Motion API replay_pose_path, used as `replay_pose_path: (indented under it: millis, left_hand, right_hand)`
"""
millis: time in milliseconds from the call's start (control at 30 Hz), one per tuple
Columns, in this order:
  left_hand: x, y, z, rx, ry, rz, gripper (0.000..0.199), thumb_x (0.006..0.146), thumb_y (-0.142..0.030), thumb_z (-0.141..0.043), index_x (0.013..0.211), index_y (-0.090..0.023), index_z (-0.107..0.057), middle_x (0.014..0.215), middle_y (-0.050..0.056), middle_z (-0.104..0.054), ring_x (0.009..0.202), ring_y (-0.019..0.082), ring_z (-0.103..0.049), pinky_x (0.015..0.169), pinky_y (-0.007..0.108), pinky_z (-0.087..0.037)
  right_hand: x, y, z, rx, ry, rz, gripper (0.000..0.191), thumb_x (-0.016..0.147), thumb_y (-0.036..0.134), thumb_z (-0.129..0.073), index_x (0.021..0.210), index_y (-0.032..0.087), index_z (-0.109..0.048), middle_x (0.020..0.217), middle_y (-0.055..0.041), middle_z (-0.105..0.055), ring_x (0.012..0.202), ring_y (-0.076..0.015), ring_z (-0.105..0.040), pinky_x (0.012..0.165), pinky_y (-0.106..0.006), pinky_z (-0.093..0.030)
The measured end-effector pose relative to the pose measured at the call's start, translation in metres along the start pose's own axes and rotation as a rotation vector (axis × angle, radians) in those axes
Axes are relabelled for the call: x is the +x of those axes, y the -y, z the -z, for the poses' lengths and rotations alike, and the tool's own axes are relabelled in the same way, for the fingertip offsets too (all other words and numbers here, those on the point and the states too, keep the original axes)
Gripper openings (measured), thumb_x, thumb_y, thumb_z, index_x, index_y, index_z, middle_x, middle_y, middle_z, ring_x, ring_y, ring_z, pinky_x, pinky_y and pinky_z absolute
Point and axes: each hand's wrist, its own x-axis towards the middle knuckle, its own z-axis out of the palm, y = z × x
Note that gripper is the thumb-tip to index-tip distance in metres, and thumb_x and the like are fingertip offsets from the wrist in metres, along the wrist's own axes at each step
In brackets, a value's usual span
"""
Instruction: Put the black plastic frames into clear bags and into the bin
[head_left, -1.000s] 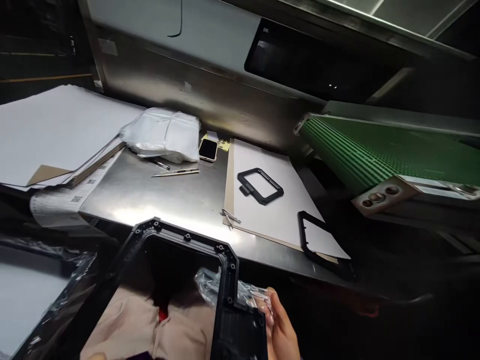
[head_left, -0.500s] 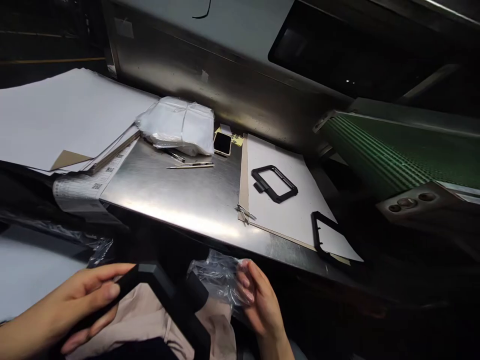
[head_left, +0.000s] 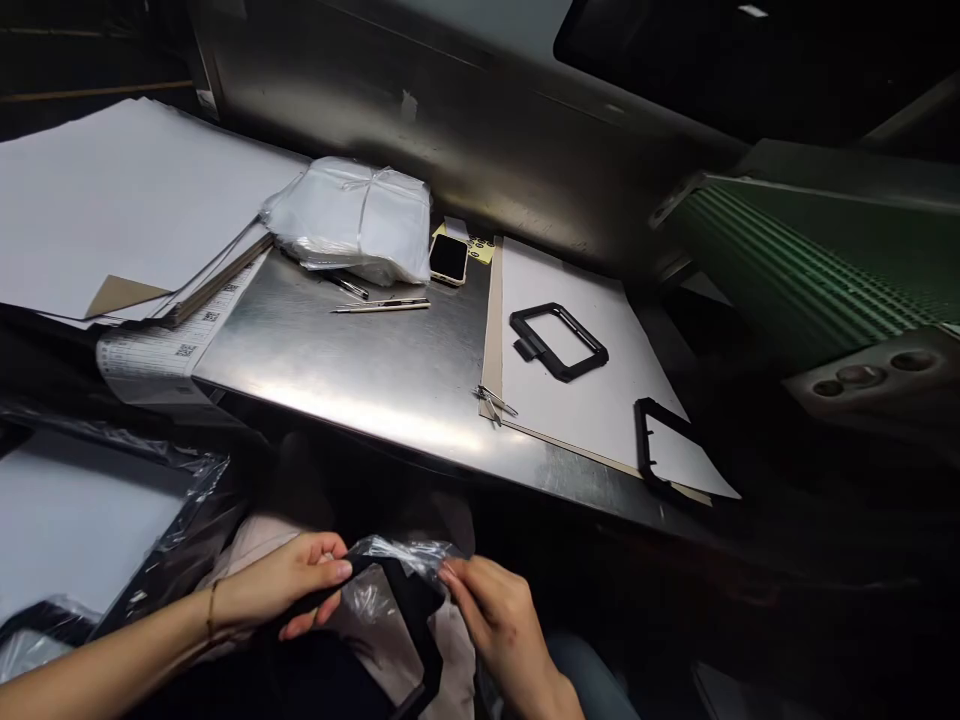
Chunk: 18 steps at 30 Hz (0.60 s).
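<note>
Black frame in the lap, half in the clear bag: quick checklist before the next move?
1. Left hand gripping the black frame: ok.
2. Right hand pinching the clear bag at its edge: ok.
3. Bag mouth over the frame's corner: ok; how far on, cannot tell.
4. Frame's lower end in view: not ok, cut off at the picture's edge.
5. Bare spot on the steel table near its front edge: ok.
6. Bag free of tears: cannot tell.
</note>
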Motion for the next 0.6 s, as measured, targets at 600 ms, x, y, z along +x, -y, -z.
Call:
replay_pose_path:
  millis: [600]
  left_hand:
    - [0.001,0.022,0.008,0.216,-0.282,0.113,0.028,0.081,-0.042,-0.035,0.072,-0.017,-0.044,0.046,-0.005,-0.051,0.027,0.005,-0.039,0.028,0.014,-0.02]
  right_hand:
    - [-0.036,-0.024,-0.053,-0.146,0.04,-0.039,0.016,0.08,0.024,-0.047,0.087,0.019,-0.061,0.077,-0.007,-0.061,0.071,-0.0201,-0.058,0.075,-0.04,-0.046]
